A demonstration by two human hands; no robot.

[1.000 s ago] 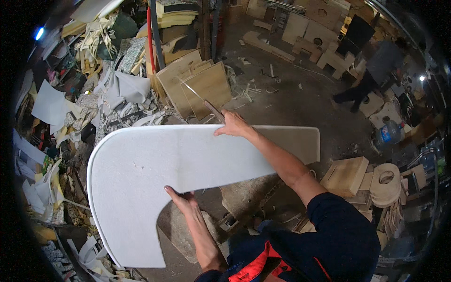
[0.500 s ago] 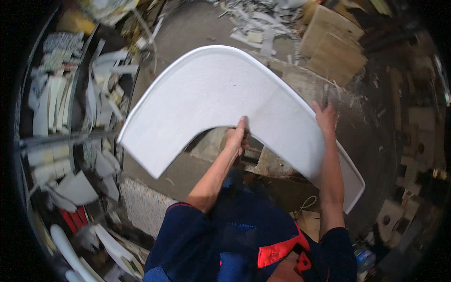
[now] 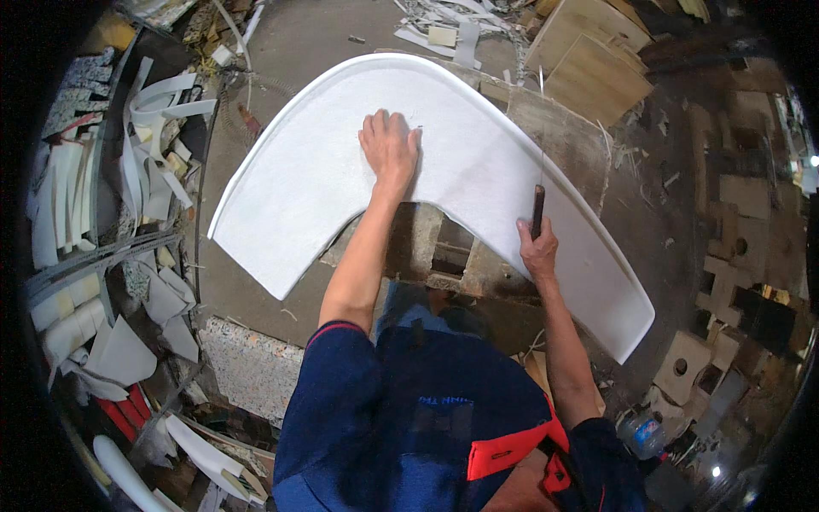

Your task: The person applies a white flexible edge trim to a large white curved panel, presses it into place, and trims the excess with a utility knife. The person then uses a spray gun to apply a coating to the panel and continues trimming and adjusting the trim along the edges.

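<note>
Nearest to me, right of the white panel's right arm, one clear plastic bottle (image 3: pixel 641 433) with a blue and red band label lies on the floor; beside it sits a light board piece with a round hole (image 3: pixel 680 368).

My right hand (image 3: pixel 537 249) is closed in a fist around one tool with a dark handle (image 3: pixel 537 210). The handle stands upright above the fist, and a thin metal blade runs on up across the panel's right arm. The fist sits at the panel's inner edge.

My left hand (image 3: pixel 390 147) lies flat, palm down, fingers spread narrowly, pressing on the panel near its bend. It grasps nothing.

There is one white boomerang-shaped panel (image 3: pixel 316 179). It rests on a worn work block (image 3: pixel 456 256), which shows through the notch below the bend. The bend points away from me. The two arms run down toward me: the left arm ends in a square cut edge at lower left, and the right arm ends in a rounded tip at lower right. Its long axis runs left to right.

Left of the panel, a dark rack (image 3: pixel 102 256) holds many curved white offcuts; the count cannot be told.

Beyond the panel's right arm, two flat brown boards (image 3: pixel 593 77) lie overlapped on the floor. White scrap strips (image 3: pixel 444 34) lie scattered beyond the bend.
</note>
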